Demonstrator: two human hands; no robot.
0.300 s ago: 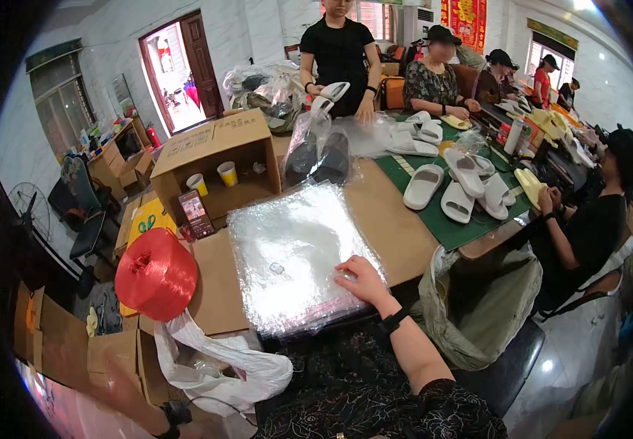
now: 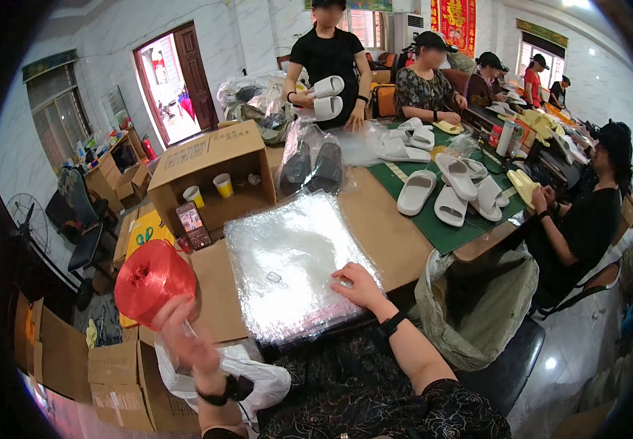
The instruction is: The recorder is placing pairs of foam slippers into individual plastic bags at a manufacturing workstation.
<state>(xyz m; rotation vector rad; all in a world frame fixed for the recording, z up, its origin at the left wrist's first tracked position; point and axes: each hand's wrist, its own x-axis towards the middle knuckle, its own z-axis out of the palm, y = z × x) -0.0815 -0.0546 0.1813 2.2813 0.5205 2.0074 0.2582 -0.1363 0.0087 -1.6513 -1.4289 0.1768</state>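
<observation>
A stack of clear plastic bags [image 2: 287, 256] lies flat on the cardboard-covered table in front of me. My right hand [image 2: 360, 286] rests on the right side of the stack, fingers loosely bent and holding nothing I can see. My left hand [image 2: 187, 336] is smeared by motion beside the roll of red plastic twine [image 2: 154, 282]. Its fingers are too blurred to show whether they hold anything. Below that hand, a white plastic sack [image 2: 261, 384] hangs crumpled at the table edge.
An open cardboard box [image 2: 214, 164] holds paper cups, with a phone [image 2: 193, 225] leaning in front. Bagged dark slippers [image 2: 313, 168] stand beyond the bags. Grey slippers [image 2: 416, 192] cover a green mat. A woven sack [image 2: 477, 307] gapes at right. Co-workers sit and stand around the table.
My left hand has come up from the lower left to beside the red twine. My right hand stays on the bags. The standing co-worker has lifted pale slippers higher.
</observation>
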